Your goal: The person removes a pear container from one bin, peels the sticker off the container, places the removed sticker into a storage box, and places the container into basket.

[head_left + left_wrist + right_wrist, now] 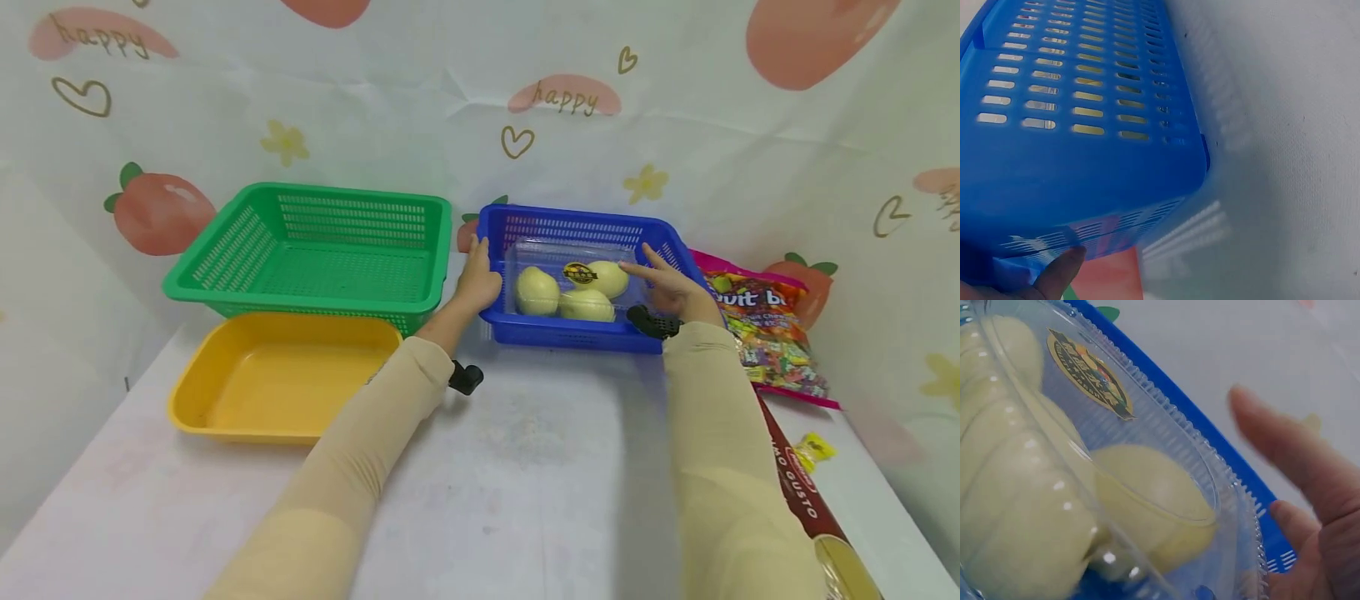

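A blue slotted basket (570, 335) stands towards the back of the table. Inside it lies a clear plastic clamshell box (1210, 469) with pale yellow fruits (537, 292) and a dark oval label (1091, 372) on its lid. My left hand (477, 282) is at the basket's left end, fingers extended along the outside. The left wrist view shows one finger (1063, 272) against the slotted end wall. Over the basket's right end, my right hand (671, 287) has its fingers spread beside the box. Its index finger reaches towards the lid in the head view.
A green slotted basket (442, 275) stands to the left, with a yellow tray (285, 379) in front of it. On the right are a colourful candy bag (772, 325), a small yellow wrapped candy (813, 450) and a long dark red package (806, 492). A patterned cloth hangs behind.
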`<action>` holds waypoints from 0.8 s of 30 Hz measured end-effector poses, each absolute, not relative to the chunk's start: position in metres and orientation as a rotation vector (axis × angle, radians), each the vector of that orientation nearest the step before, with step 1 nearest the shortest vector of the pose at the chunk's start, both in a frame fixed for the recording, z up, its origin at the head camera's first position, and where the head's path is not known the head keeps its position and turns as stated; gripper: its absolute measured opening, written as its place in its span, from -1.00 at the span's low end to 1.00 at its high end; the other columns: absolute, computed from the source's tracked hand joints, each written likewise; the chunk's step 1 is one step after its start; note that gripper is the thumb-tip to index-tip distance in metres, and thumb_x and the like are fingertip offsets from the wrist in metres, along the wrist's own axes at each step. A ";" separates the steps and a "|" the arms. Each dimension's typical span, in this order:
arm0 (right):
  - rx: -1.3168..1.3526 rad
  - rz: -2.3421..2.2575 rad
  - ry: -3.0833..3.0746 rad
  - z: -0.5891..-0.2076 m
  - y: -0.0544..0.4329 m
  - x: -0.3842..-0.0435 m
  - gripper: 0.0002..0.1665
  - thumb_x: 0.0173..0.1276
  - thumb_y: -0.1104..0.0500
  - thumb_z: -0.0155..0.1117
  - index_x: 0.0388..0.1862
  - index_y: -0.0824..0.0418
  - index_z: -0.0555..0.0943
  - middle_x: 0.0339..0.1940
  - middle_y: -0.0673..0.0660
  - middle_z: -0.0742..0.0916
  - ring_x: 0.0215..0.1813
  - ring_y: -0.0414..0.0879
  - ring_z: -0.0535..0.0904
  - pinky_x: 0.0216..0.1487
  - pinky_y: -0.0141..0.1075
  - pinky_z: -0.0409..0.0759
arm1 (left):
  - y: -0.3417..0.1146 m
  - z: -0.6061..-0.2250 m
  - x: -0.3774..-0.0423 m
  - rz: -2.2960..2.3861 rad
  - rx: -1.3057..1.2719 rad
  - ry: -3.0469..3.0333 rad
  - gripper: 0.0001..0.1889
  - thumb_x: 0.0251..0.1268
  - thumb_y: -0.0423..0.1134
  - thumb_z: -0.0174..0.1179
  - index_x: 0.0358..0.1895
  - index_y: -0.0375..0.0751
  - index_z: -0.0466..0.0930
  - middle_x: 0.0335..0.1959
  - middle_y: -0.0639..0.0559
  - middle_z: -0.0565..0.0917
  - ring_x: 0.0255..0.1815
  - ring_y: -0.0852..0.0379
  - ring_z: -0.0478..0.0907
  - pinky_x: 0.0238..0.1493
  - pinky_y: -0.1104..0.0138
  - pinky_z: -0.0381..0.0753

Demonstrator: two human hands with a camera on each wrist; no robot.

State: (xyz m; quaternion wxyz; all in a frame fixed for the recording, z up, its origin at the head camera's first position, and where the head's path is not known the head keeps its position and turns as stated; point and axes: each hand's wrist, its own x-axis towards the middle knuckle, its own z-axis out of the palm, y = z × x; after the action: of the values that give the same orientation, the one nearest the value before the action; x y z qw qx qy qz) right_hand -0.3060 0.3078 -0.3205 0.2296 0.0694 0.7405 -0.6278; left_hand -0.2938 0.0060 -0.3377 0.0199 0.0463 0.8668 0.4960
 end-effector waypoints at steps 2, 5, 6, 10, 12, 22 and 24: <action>0.162 -1.648 2.061 -0.325 0.309 -0.306 0.10 0.38 0.02 0.08 0.40 -0.26 -0.58 0.38 -0.06 -0.62 0.40 0.01 -0.76 0.44 0.05 -0.58 | 0.005 -0.338 -0.294 1.512 0.147 2.706 -0.27 0.16 -0.52 -0.26 0.47 -0.30 -0.18 0.54 -0.12 -0.26 0.54 -0.03 -0.22 0.52 0.15 -0.08; 0.095 -1.439 2.158 -0.327 0.312 -0.306 0.13 0.37 -0.02 0.09 0.39 -0.22 -0.61 0.43 0.07 -0.55 0.52 0.14 -0.06 0.50 -0.06 0.03 | 0.005 -0.338 -0.293 1.480 0.158 2.714 -0.28 0.18 -0.49 -0.25 0.47 -0.29 -0.19 0.54 -0.10 -0.28 0.53 -0.04 -0.21 0.51 0.13 -0.04; 0.068 -1.363 2.190 -0.328 0.313 -0.306 0.14 0.37 -0.04 0.09 0.39 -0.20 -0.63 0.44 0.12 -0.53 0.26 0.15 0.38 0.30 -0.17 0.36 | 0.005 -0.338 -0.293 1.473 0.163 2.713 -0.28 0.19 -0.48 -0.25 0.47 -0.29 -0.20 0.54 -0.09 -0.29 0.53 -0.04 -0.22 0.50 0.13 -0.04; -0.006 -1.159 2.256 -0.327 0.315 -0.306 0.14 0.37 -0.14 0.05 0.37 -0.21 -0.68 0.48 0.32 -0.38 -0.71 -0.22 0.19 -0.62 -0.44 0.31 | 0.006 -0.338 -0.294 1.466 0.153 2.707 -0.29 0.21 -0.47 -0.26 0.48 -0.25 -0.21 0.54 -0.03 -0.32 0.54 -0.03 -0.23 0.50 0.12 -0.02; -0.034 -1.108 2.263 -0.326 0.316 -0.307 0.13 0.37 -0.17 0.02 0.36 -0.22 -0.69 0.48 0.38 -0.33 -0.76 -0.31 0.01 -0.74 -0.47 0.11 | 0.006 -0.338 -0.295 1.469 0.144 2.713 -0.29 0.21 -0.47 -0.25 0.48 -0.25 -0.21 0.54 -0.03 -0.31 0.53 -0.03 -0.22 0.50 0.11 -0.02; -0.095 -1.122 2.217 -0.326 0.314 -0.311 0.05 0.43 -0.09 -0.03 0.39 -0.23 -0.64 0.49 0.42 -0.17 -0.80 -0.31 0.04 -0.77 -0.48 0.18 | 0.006 -0.339 -0.294 1.494 0.132 2.697 -0.28 0.21 -0.47 -0.24 0.48 -0.24 -0.21 0.54 -0.02 -0.32 0.53 -0.03 -0.21 0.48 0.11 0.05; -0.102 -1.155 2.201 -0.327 0.313 -0.313 0.03 0.44 -0.05 -0.03 0.40 -0.22 -0.62 0.50 0.38 -0.21 -0.72 -0.26 0.25 -0.61 -0.48 0.39 | 0.006 -0.339 -0.294 1.494 0.129 2.701 -0.28 0.21 -0.46 -0.25 0.48 -0.24 -0.21 0.54 -0.03 -0.31 0.54 -0.02 -0.23 0.50 0.11 0.00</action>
State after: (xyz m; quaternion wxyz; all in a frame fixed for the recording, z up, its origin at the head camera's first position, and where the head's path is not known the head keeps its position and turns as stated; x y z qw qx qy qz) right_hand -0.3130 0.3133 -0.3272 0.3213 -0.0387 0.8379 -0.4396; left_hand -0.2943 0.0064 -0.3389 0.0261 0.0418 0.8740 0.4835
